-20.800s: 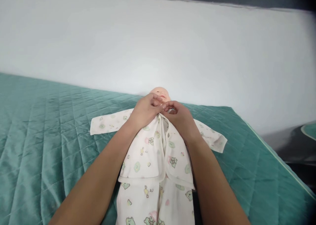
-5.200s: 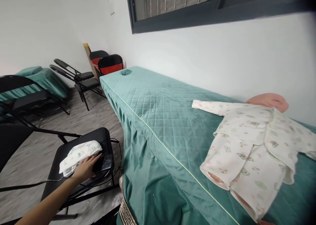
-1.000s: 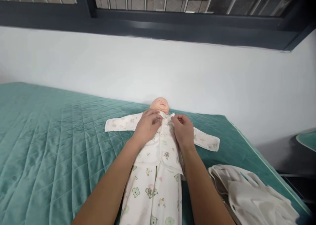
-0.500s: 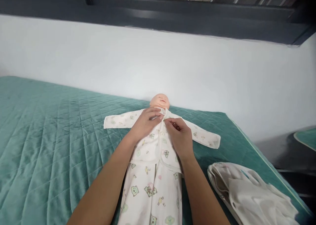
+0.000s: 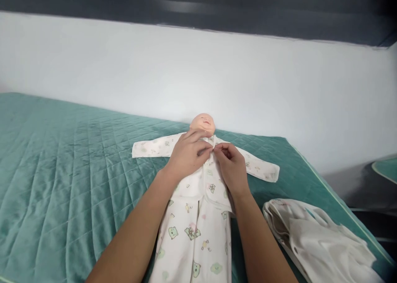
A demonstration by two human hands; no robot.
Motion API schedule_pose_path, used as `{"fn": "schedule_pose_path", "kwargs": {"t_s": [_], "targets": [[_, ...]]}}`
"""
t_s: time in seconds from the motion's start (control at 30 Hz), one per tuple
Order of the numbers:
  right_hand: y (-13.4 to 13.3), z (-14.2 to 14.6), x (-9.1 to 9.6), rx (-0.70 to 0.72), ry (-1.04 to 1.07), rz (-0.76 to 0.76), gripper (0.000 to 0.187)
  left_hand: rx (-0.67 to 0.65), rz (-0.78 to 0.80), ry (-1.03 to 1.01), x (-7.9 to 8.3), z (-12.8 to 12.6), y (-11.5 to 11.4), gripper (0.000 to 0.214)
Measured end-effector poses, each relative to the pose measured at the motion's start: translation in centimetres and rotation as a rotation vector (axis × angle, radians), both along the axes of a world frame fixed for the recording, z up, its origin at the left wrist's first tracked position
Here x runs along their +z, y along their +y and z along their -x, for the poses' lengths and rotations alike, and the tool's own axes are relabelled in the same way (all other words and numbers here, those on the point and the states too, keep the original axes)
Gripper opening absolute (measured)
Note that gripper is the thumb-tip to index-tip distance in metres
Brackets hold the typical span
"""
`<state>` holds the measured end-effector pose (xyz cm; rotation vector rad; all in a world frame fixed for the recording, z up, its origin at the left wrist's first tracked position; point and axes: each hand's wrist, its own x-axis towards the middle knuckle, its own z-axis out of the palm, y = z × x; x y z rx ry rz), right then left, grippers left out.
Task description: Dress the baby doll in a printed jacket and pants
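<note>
A baby doll [image 5: 202, 123] lies on its back, dressed in a white printed jacket [image 5: 214, 188] and matching trousers [image 5: 192, 241]. Both sleeves stretch out to the sides. At the upper front of the jacket, just below the neck, my left hand [image 5: 190, 152] pinches the cloth edge near the front opening. My right hand [image 5: 231, 167] meets it there, thumb and finger closed on the other edge of the opening. Whether a button is between the fingertips is too small to tell.
A green quilted bedspread [image 5: 77, 171] lies under the doll. Folded white cloth [image 5: 325, 241] rests at the right, near the bed's edge. Behind stands a white wall [image 5: 186, 72] with a dark frame [image 5: 186, 10] above it. Another green padded edge [image 5: 386, 169] shows at far right.
My view has tilted down slightly. My left hand has shifted right, toward the front opening, and its thumb and finger now reach the edge beside my right fingertips.
</note>
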<state>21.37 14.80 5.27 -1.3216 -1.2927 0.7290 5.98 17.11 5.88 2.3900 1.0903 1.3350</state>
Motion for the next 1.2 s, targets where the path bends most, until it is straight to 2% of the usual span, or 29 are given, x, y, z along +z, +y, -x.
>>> {"fn": "schedule_pose_path", "kwargs": {"t_s": [0.1,0.17,0.27,0.33,0.47,0.57,0.67,0.83,1.03,1.2], "targets": [[-1.0,-0.3,0.9,0.04,-0.077,-0.007,0.024,0.009,0.086,-0.06,0.1,0.4,-1.6,0.021],[-2.0,-0.4,1.6,0.115,-0.21,0.009,0.033,0.032,0.178,-0.151,-0.1,0.9,-2.9,0.021],[-3.4,-0.4,2.2,0.233,-0.477,-0.014,0.029,0.038,0.28,-0.2,-0.5,1.7,-4.2,0.016],[-4.1,-0.4,2.1,0.256,-0.584,-0.051,0.024,0.013,0.318,-0.193,-0.7,2.0,-4.7,0.014],[-4.7,-0.2,1.1,0.192,-0.489,-0.069,0.016,-0.034,0.401,-0.223,-0.6,2.1,-4.8,0.012],[-4.6,-0.1,0.8,0.195,-0.337,-0.002,0.019,-0.075,0.469,-0.252,-0.4,2.0,-4.6,0.01],[-4.5,-0.1,1.0,0.214,-0.274,0.043,0.02,-0.11,0.533,-0.278,-0.3,2.1,-4.2,0.009],[-4.2,-0.3,1.0,0.219,-0.24,0.062,0.018,-0.164,0.577,-0.306,-0.3,2.3,-4.0,0.012],[-4.2,-0.1,0.6,0.195,-0.221,0.047,0.018,-0.17,0.588,-0.297,-0.2,2.5,-4.0,0.012],[-4.5,0.3,0.4,0.193,-0.372,-0.056,0.019,-0.17,0.614,-0.326,-0.2,2.4,-4.0,0.014]]}}
